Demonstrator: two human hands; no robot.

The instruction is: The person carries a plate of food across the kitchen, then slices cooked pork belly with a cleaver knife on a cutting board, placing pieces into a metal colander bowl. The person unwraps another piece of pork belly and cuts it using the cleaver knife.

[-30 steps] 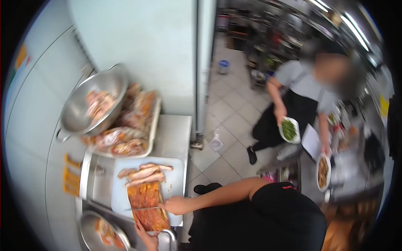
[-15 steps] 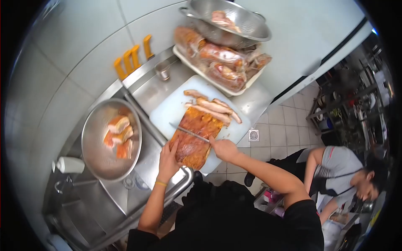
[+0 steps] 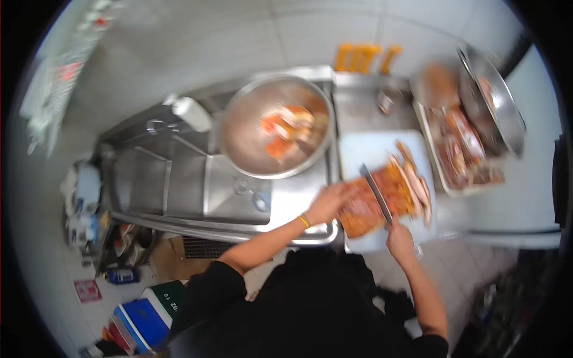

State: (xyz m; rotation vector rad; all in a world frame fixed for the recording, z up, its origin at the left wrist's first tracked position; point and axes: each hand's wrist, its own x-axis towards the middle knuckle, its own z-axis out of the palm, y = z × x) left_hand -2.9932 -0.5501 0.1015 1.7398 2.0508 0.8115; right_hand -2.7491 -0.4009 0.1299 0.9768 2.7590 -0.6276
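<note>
A slab of browned meat lies on the white cutting board, its left end past the board's edge. Against that left end rests my left hand, a yellow band at its wrist; its fingers are blurred. My right hand is closed round the handle of a knife, whose blade lies across the top of the slab. Several cut strips of meat are at the slab's right end. A steel bowl with meat pieces stands to the left of the board.
Behind the board are a small metal cup and orange handles by the wall. A tray of wrapped meat with a colander stands right. Sinks and a white bottle are left; a blue box is on the floor.
The view has turned left, bringing more of the sinks and floor boxes into sight. The co-worker is out of view. My hands remain at the slab, the knife still across it.
</note>
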